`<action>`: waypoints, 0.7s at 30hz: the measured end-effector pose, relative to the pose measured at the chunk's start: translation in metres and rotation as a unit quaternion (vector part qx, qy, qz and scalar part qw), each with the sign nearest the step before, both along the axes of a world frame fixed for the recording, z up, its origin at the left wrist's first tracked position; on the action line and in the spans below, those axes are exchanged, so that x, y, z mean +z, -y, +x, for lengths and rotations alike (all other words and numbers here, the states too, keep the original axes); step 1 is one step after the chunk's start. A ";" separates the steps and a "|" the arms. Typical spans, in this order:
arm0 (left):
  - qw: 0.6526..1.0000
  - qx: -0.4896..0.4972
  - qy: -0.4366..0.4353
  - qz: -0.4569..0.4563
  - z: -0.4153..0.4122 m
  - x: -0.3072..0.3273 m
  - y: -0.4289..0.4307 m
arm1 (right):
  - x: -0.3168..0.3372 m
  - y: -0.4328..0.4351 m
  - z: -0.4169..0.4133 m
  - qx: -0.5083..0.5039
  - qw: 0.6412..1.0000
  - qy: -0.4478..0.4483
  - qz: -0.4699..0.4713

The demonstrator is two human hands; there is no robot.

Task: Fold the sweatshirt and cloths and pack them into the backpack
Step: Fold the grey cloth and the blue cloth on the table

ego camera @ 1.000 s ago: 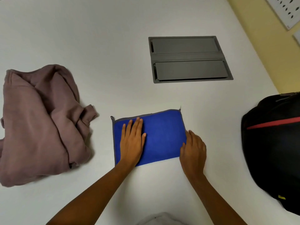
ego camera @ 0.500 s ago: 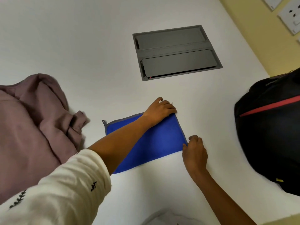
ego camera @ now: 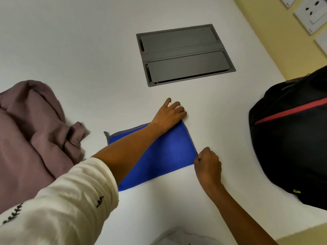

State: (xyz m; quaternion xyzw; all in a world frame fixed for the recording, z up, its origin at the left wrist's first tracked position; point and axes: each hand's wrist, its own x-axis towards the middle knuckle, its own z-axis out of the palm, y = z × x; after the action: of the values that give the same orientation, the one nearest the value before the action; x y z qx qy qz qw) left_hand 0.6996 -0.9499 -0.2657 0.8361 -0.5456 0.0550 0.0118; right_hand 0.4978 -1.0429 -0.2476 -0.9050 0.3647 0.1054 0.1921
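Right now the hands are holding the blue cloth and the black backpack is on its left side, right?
Not quite. The head view shows the black backpack to the right of the blue cloth; the pink sweatshirt lies on its left. The left hand and right hand do hold the cloth's right corners.

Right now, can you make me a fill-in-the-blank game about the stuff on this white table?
The left hand and right hand each hold a corner of the flat rectangular cloth, coloured ____.
The crumpled mauve sweatshirt lies on the cloth's ____ side.
The black fabric backpack has a ____ stripe.
Missing words: blue; left; red.
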 end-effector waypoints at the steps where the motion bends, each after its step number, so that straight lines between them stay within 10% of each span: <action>1: 1.000 0.004 -0.004 0.007 0.000 0.000 0.001 | 0.000 0.000 0.000 -0.002 1.000 0.001 0.004; 12: 0.944 0.044 -0.325 0.027 0.019 0.031 0.005 | 0.010 0.016 -0.002 -0.027 0.997 0.061 0.030; 21: 0.934 0.051 -0.350 -0.046 0.023 0.059 0.002 | 0.034 0.043 -0.003 0.004 0.991 0.135 -0.022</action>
State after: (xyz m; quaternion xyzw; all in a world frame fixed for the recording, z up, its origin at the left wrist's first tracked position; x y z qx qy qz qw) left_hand 0.7225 -0.9522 -0.2068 0.8275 -0.4605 -0.2156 0.2380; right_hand 0.4947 -1.0857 -0.2141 -0.9165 0.3336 -0.0248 0.2192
